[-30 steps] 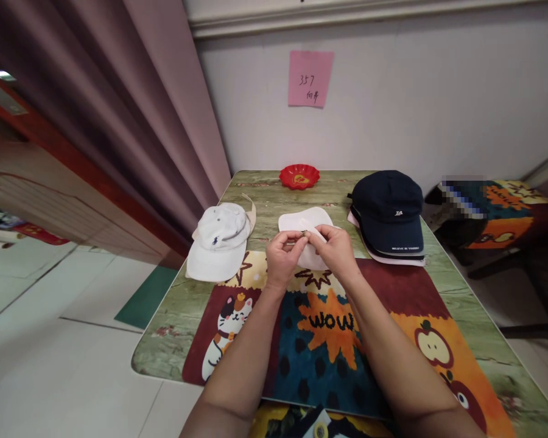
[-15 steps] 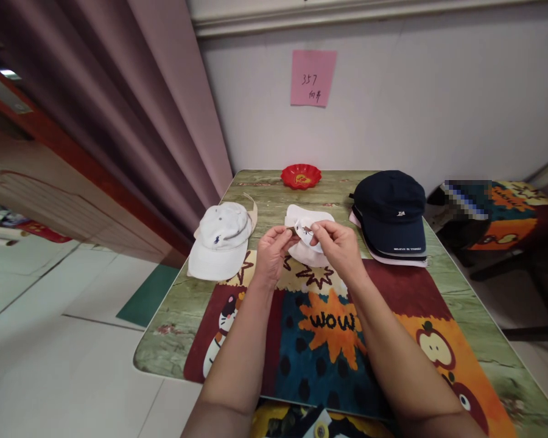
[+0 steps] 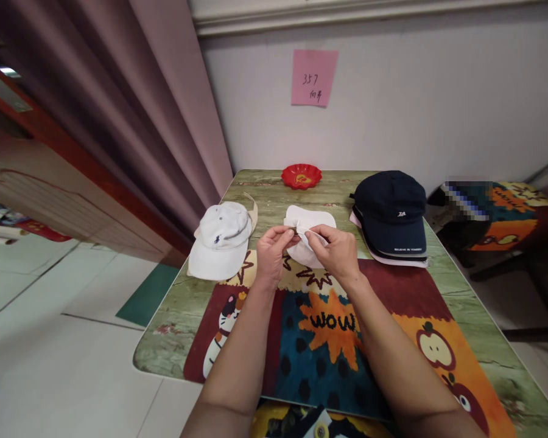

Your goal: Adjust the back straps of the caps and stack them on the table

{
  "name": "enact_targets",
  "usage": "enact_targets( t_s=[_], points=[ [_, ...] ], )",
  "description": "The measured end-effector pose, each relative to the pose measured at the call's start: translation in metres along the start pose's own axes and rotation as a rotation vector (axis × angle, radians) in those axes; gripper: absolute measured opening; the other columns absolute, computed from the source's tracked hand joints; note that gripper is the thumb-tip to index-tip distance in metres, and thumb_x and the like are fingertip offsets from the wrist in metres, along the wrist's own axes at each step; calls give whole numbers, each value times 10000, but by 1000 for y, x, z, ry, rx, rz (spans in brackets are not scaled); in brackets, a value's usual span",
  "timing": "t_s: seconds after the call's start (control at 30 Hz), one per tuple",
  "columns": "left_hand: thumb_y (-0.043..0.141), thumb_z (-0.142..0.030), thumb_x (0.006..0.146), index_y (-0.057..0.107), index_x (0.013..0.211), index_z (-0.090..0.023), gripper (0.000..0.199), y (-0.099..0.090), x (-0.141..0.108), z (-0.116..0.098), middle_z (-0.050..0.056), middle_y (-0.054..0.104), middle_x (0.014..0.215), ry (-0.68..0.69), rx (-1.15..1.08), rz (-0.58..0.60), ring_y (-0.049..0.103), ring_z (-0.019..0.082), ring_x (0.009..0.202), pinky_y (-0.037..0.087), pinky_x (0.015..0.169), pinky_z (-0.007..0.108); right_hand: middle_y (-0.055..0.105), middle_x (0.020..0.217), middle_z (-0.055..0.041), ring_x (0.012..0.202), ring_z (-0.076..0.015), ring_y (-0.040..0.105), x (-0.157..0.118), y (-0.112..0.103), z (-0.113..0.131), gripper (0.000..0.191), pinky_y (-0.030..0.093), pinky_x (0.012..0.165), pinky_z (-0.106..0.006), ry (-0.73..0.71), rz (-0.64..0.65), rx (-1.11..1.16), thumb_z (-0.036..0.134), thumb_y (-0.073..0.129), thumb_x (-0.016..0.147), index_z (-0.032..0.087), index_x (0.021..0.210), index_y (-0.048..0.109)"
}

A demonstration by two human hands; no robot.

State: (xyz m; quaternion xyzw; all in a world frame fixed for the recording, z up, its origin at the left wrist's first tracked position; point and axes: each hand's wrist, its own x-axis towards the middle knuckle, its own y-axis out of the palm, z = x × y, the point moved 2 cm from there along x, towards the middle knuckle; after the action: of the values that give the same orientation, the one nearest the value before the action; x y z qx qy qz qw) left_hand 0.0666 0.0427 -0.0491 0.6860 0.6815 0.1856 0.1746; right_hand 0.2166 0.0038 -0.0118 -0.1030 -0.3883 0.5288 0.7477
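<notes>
A white cap [image 3: 309, 217] lies at the middle of the table, its brim toward the wall and its back strap toward me. My left hand [image 3: 273, 246] pinches the strap's left part between thumb and fingers. From the right, my right hand [image 3: 332, 246] grips the strap's other part, its fingertips nearly touching the left ones. The small fastening between the fingertips is mostly hidden. To the left sits a white cap with a small dark logo [image 3: 221, 234], over a beige one. On the right, a navy cap [image 3: 390, 210] tops a stack of caps.
A red scalloped dish [image 3: 301, 176] stands near the back edge of the green table [image 3: 164, 340]. A colourful mat [image 3: 296, 359] covers the front middle. Beyond the right side is a stool [image 3: 511, 213]; a pink note [image 3: 314, 78] hangs on the wall.
My right hand has moved slightly left and brought its fingertips closer to my left ones. The strap ends between them are now nearer together. My left hand has hardly moved.
</notes>
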Motion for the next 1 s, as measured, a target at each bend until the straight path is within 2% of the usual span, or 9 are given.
enact_targets(
  t_s=[0.2,0.6,0.87,1.0],
  points=[
    [897,-348,646,722,834,-158,320,0,-1,-1,25,750,722,28,16,-7,712,133,649,584,744,274,796,833,-40,740,-202,702,-1,2,0,258,397,664,-285,-87,-18,-73,381,577,933,247,840,778],
    [870,-359,703,751,877,-167,285,0,-3,-2,33,754,747,103,155,35,706,139,644,574,718,271,799,898,-47,806,-203,710,3,-5,-3,236,387,670,-283,-171,71,-146,337,574,935,237,863,775],
    [869,-372,701,750,853,-166,282,-1,-3,0,28,742,741,98,188,67,700,141,654,574,732,277,797,902,-41,786,-200,700,4,-11,-2,210,390,665,-285,-137,112,-152,366,604,922,248,929,778],
    [872,-382,685,732,833,-166,297,-4,0,-3,21,728,703,88,162,19,689,138,634,563,705,270,768,795,-10,633,-167,640,7,-20,-5,198,384,619,-273,-50,136,-49,382,636,883,250,973,754]
  ],
)
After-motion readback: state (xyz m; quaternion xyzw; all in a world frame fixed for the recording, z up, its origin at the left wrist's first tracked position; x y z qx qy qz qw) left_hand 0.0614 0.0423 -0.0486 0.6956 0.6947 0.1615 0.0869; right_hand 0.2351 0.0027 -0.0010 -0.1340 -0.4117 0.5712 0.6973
